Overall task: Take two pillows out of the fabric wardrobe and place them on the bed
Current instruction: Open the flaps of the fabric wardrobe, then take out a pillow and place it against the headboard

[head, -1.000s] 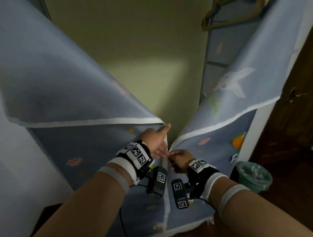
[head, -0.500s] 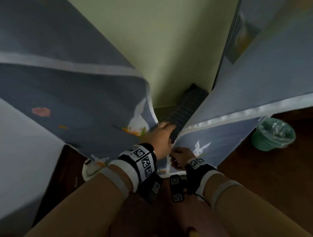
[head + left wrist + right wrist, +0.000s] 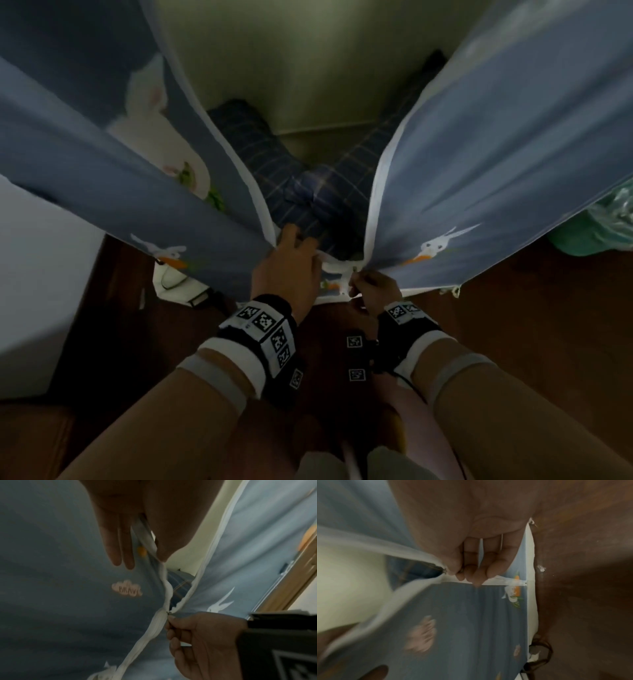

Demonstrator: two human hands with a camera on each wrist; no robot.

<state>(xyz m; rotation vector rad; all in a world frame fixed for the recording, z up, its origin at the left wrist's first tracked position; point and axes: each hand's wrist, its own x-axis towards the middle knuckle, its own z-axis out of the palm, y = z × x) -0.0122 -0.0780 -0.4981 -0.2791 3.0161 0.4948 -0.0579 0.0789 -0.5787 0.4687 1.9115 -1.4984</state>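
Your right hand (image 3: 371, 291) is low at the front of the fabric wardrobe (image 3: 496, 144), thumb and curled fingers pinching the small metal zipper pull (image 3: 169, 613) where the two white zipper tapes meet; the right wrist view shows the same pinch, with the pull just at the tip of your thumb (image 3: 452, 566). Your left hand (image 3: 287, 267) is beside it, touching the left flap (image 3: 113, 192) of the blue cover: in the left wrist view its fingers (image 3: 118, 545) lie straight against the outside of the cloth while the thumb sits on the other side of the flap's white edge, so the edge is caught between them in a loose, fairly flat hold. Above your hands the opening spreads into a wide V, the left flap and the right flap (image 3: 513, 171) pulled apart; both are printed with white rabbits and carrots. In the gap you can see the pillows (image 3: 308, 192), dark blue with a thin check pattern, lying on the wardrobe's bottom against its pale inner back wall (image 3: 301, 61). One runs up toward the left, another toward the right, and they meet near the middle just behind your left hand. A green bin (image 3: 596, 222) with a plastic liner stands on the dark wood floor (image 3: 513, 325) to the right of the wardrobe, partly hidden by the right flap.
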